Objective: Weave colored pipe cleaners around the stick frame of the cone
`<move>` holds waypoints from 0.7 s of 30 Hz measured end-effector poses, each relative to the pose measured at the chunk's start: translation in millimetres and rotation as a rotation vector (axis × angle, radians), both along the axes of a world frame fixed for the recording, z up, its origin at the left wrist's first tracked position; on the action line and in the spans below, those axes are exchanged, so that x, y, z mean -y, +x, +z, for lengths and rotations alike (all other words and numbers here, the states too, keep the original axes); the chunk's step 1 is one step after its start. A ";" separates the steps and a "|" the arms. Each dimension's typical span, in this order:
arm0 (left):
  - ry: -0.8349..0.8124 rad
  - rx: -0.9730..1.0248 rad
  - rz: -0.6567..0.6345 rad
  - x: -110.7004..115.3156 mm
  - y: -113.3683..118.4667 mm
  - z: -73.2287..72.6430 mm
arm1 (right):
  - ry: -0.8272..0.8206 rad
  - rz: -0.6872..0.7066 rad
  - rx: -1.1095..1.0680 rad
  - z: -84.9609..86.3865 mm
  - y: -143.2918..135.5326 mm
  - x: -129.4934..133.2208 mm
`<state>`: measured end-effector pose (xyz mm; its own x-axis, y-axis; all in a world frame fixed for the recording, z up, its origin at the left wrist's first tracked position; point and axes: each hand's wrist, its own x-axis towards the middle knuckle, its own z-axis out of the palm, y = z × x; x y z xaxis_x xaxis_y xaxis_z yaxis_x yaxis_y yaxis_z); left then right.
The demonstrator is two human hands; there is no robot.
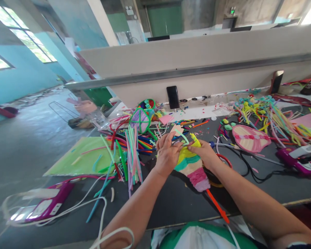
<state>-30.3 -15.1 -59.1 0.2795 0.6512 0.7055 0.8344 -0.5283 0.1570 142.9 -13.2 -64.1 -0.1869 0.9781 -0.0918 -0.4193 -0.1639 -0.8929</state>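
A striped fuzzy craft piece [189, 164], made of pipe cleaners in yellow, teal, cream, pink and lilac bands, is held between both hands above the dark table. An orange-red stem [217, 206] runs from its narrow end toward my body. My left hand [168, 154] is closed at its upper left edge, pinching a bent mint-green pipe cleaner [183, 137]. With thumb and fingers, my right hand [203, 152] grips the upper right edge beside a yellow pipe-cleaner end [195, 139] that sticks up. The fingertips partly hide the top edge.
Pipe-cleaner bundles [134, 155] and a green sheet [77, 155] lie to the left. Two purple power strips [50, 202] with cables flank me. A finished pink fan-shaped piece [250, 138] and a tangled pile [261, 114] lie right. A phone [173, 97] leans on the partition.
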 end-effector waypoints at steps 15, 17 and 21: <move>-0.079 0.011 -0.023 -0.7 3.5 -4.8 | 0.051 -0.049 0.139 -5.5 -2.3 -2.5; -0.070 0.020 -0.030 -0.4 3.3 -5.3 | 0.109 -0.074 0.197 -7.5 -2.8 -3.6; -0.065 0.026 -0.043 -0.9 2.5 -6.5 | 0.334 -0.244 0.325 -5.6 -0.9 -5.1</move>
